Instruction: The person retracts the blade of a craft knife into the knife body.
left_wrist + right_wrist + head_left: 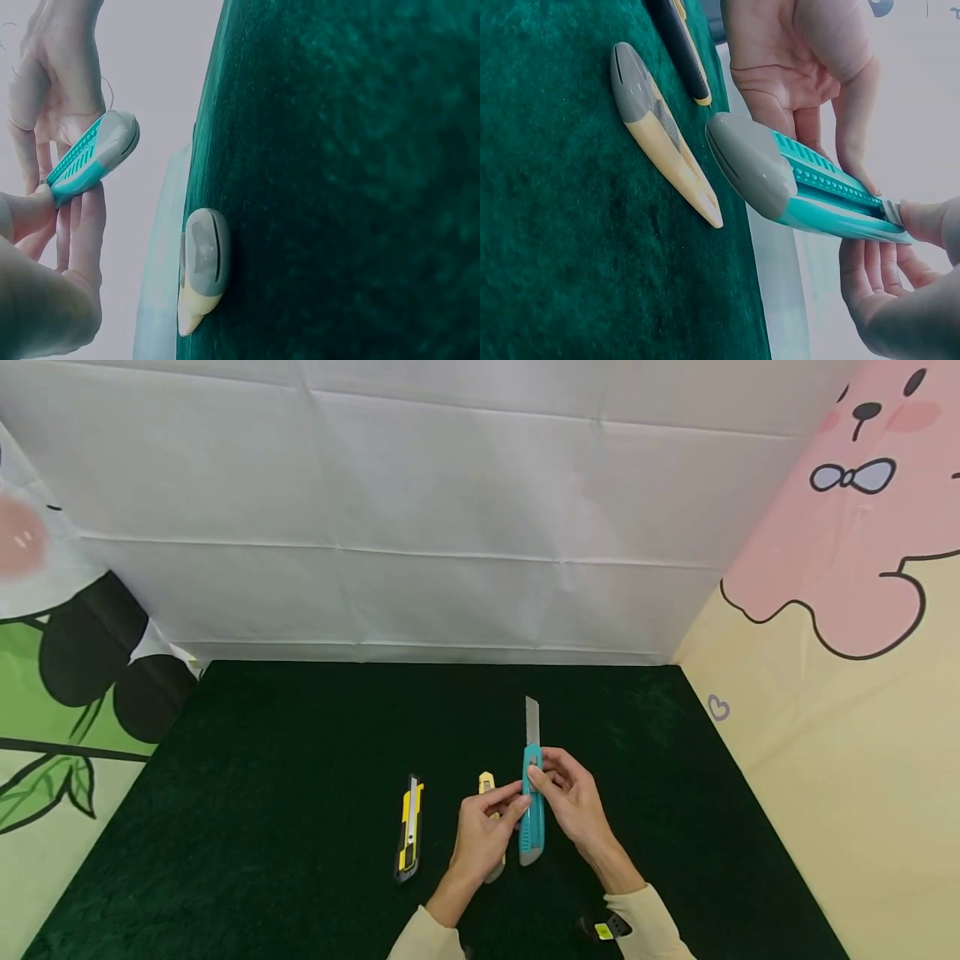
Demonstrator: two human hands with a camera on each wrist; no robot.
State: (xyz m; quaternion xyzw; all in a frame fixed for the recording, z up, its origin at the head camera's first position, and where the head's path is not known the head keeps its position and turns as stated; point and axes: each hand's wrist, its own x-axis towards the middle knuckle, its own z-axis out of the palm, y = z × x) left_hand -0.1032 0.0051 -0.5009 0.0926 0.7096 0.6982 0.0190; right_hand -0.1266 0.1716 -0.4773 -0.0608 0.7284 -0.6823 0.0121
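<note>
A teal utility knife (pixel 532 831) with a grey end cap (pixel 754 161) is held up between both hands. Its metal blade (pixel 532 720) extends well out, pointing away from me. My left hand (pixel 480 833) pinches the handle from the left with thumb and fingers. From the right, my right hand (pixel 581 806) grips it, thumb on the slider (pixel 892 212) and fingers behind the handle. Partly hidden by the left hand, a cream utility knife (pixel 660 124) with a grey end lies on the green cloth. Left of it lies a yellow and black utility knife (pixel 409 828).
Dark green cloth (pixel 300 760) covers the table. A white creased sheet (pixel 435 510) hangs behind it. Printed panels with cartoon animals stand at left and right (pixel 825 752). A dark strapped device (pixel 606 930) is at the right wrist.
</note>
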